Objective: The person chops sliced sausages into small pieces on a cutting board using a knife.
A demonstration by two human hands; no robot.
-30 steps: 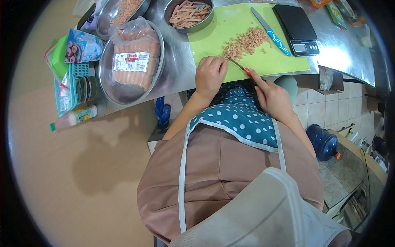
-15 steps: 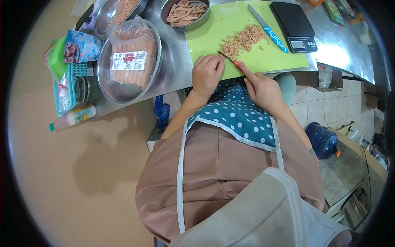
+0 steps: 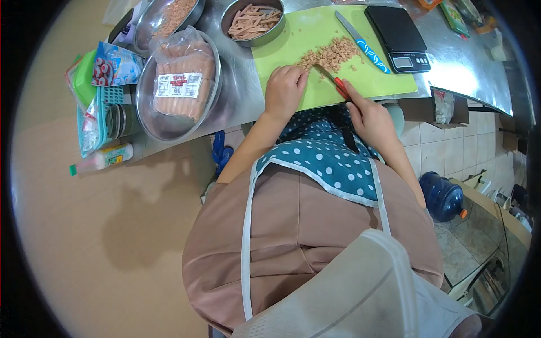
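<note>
My right hand (image 3: 369, 118) is closed around the red-and-black handle of a knife (image 3: 341, 88). Its dark blade points up and left, beside the small chopped pinkish pieces (image 3: 332, 53) on the green cutting board (image 3: 310, 28). At the board's near left, my left hand (image 3: 284, 90) has its fingers curled together close to the heap. Whatever lies under those fingers is hidden. A second knife (image 3: 369, 54), with a blue-and-white patterned handle, rests on the board right of the heap. Left of the board, a round metal bowl (image 3: 226, 27) holds pinkish strips.
A metal basin (image 3: 214, 107) holds a labelled pack of sausages (image 3: 183, 90). Behind it another bowl (image 3: 193, 16) contains chopped bits. A black digital scale (image 3: 397, 36) overlaps the board's right edge. A blue basket (image 3: 101, 127) and a bottle (image 3: 107, 158) are at the left table edge.
My right hand has moved slightly right and down with the knife, so the blade sits farther from my left hand. My left hand stays near the same spot, its fingers still curled.
</note>
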